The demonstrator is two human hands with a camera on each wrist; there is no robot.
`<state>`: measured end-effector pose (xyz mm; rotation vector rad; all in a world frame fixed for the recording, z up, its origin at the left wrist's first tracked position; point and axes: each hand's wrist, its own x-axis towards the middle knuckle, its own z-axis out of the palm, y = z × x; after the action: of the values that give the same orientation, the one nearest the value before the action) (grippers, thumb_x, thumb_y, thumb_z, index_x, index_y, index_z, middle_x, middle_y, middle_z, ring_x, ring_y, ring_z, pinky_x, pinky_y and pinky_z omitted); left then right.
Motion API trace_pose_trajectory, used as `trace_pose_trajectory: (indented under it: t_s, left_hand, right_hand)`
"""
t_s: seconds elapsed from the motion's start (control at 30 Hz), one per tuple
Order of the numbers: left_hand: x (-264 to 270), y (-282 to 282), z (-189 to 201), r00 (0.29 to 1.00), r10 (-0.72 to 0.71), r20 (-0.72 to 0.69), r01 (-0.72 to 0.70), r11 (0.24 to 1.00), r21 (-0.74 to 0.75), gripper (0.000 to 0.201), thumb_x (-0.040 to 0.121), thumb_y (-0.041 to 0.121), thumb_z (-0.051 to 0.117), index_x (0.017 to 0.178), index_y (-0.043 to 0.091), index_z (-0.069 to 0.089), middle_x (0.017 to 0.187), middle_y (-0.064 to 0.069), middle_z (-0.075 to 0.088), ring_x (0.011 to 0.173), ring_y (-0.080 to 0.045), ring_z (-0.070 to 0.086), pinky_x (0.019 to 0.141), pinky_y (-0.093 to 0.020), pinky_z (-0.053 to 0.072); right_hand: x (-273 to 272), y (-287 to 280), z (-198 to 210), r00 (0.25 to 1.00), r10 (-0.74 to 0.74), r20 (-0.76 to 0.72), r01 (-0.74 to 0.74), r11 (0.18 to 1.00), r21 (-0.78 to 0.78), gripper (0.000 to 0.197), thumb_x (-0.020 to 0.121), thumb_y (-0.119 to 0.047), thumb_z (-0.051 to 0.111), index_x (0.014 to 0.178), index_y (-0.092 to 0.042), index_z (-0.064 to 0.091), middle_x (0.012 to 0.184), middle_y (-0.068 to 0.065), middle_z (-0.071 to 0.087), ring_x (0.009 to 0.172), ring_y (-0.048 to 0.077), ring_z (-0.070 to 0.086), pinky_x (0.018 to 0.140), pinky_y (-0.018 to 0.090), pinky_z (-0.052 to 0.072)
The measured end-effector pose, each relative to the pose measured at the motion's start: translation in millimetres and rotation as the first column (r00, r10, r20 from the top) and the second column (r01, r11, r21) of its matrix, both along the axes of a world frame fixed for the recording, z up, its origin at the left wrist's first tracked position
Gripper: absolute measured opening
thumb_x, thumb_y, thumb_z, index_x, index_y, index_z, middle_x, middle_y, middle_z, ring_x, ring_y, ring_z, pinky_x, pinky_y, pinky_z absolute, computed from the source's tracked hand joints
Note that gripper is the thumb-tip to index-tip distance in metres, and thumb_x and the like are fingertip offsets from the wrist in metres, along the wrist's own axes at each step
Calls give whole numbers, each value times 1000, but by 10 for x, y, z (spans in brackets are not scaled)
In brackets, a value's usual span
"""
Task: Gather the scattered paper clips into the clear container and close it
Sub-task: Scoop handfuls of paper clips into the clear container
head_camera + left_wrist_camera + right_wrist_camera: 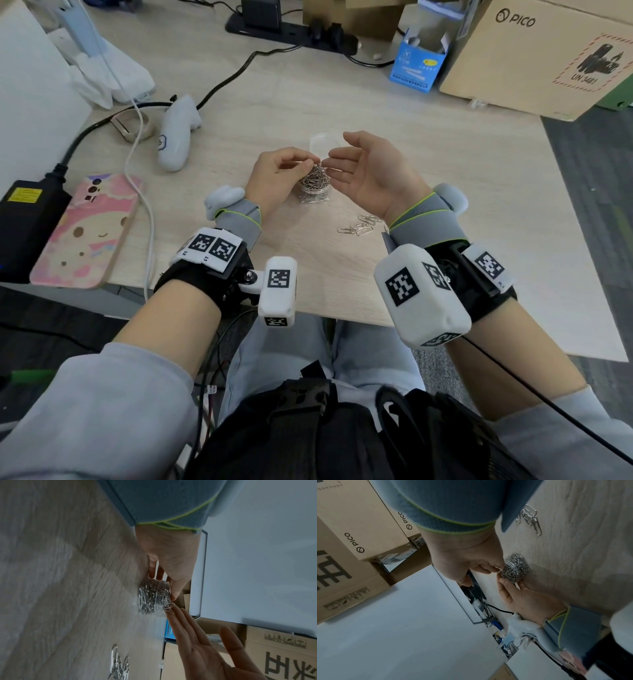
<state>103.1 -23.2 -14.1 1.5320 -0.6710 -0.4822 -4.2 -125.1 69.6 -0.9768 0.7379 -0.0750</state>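
Observation:
A clear round container (313, 192) stands mid-table, heaped over its rim with silver paper clips (317, 174). My left hand (310, 162) pinches clips at the top of the heap between thumb and forefinger. My right hand (337, 150) is open beside it, its straight fingers (181, 622) touching the heap's right side. The clear lid (322, 140) lies just behind the container, partly hidden by my fingers. Several loose clips (359, 226) lie on the table (445, 178) near my right wrist; the right wrist view shows the loose clips (529, 517) apart from the container (514, 568).
A white controller (176, 137) and a pink-cased phone (87, 229) lie to the left, with cables and a black power brick (20, 226). A blue box (419, 58) and cardboard boxes (534, 58) stand at the back right. The table's front edge is close to my wrists.

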Motion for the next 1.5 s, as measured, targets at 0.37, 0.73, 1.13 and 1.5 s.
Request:
trace_pose_trajectory:
  t_s: [0.37,0.73,1.13,1.5]
  left_hand:
    - [-8,93,0,998,-15,68,13,999,33,16,83,9,62,97,14,68,93,8,65,88,-8,61,86,-16,48]
    - [5,162,60,994,41,105,-51,994,98,15,80,11,61,89,20,69,98,-2,65,96,-21,62,92,-28,48]
    - [-69,187,142,980,89,178,-113,985,128,14,72,22,68,86,18,70,95,2,64,79,-4,59,79,-16,48]
    - [-104,370,66,950,130,284,-230,906,355,12,75,24,66,65,21,61,58,12,54,47,4,46,56,-13,37]
  right_hand:
    - [-72,-21,-157,993,-105,61,115,973,-202,16,90,-7,47,88,-3,62,94,10,65,88,24,62,81,27,52]
    - [-120,68,-261,993,0,-119,-90,661,-745,22,84,-11,55,93,-2,73,103,18,71,53,9,64,43,17,34]
    - [-153,69,-367,994,-23,-103,-89,346,-934,19,77,-16,59,83,-8,75,66,-7,66,68,23,66,68,25,47]
    - [-239,118,-450,999,39,-14,-22,188,-982,23,80,-16,54,82,-6,75,93,7,73,67,24,62,70,31,49]
